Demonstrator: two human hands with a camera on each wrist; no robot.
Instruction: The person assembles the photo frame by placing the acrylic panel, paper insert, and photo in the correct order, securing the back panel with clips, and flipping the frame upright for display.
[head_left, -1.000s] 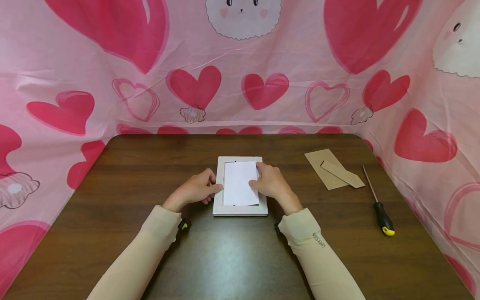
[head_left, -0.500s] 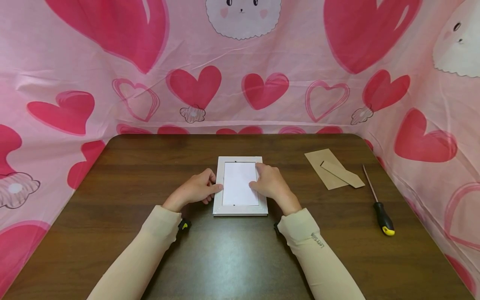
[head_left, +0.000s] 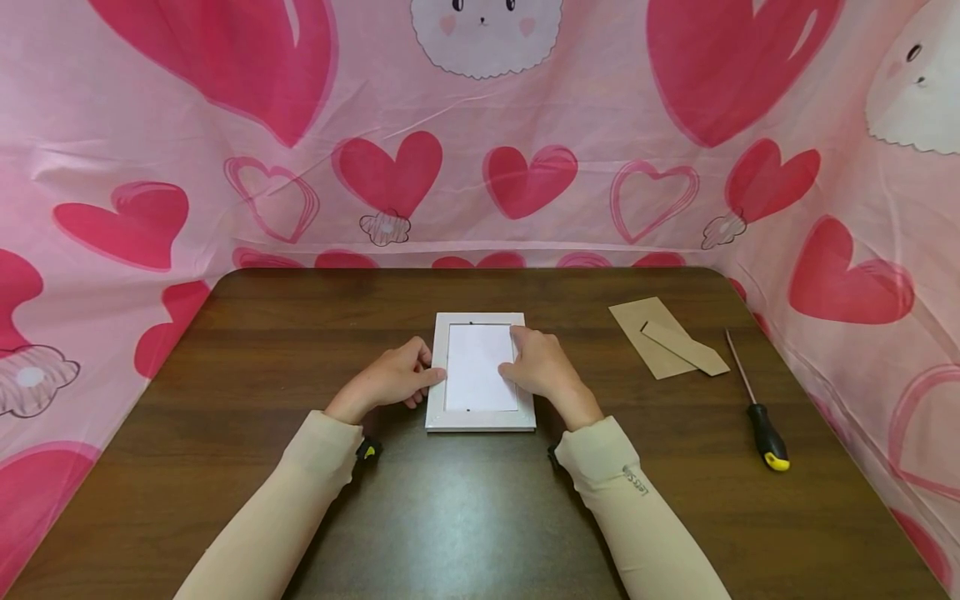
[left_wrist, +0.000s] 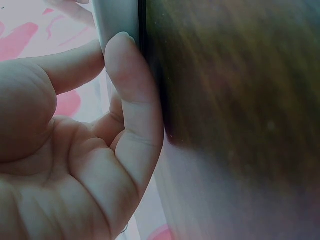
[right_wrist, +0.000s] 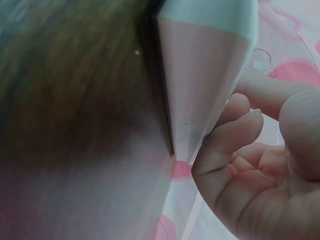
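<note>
A white picture frame (head_left: 482, 422) lies face down on the table in the head view. In its recess sits a white sheet of paper (head_left: 477, 367), flat and squared with the opening. My left hand (head_left: 393, 375) grips the frame's left side, thumb on top and curled fingers against the outer edge. In the left wrist view a fingertip meets the pale frame edge (left_wrist: 117, 20). My right hand (head_left: 543, 362) rests over the frame's right side, with thumb and index finger touching the paper's right part. Its other fingers bend loosely above the frame in the right wrist view.
To the right lie a brown backing board (head_left: 648, 354) and, across it, a brown stand leg (head_left: 686, 348). A screwdriver (head_left: 765, 433) with a black and yellow handle lies near the table's right edge. Pink heart-print cloth (head_left: 465, 108) hangs around the wooden table (head_left: 262, 358).
The paper, slightly askew a second ago, shifted left and now sits straight in the recess. My right hand moved very slightly with it; the left hand kept its place.
</note>
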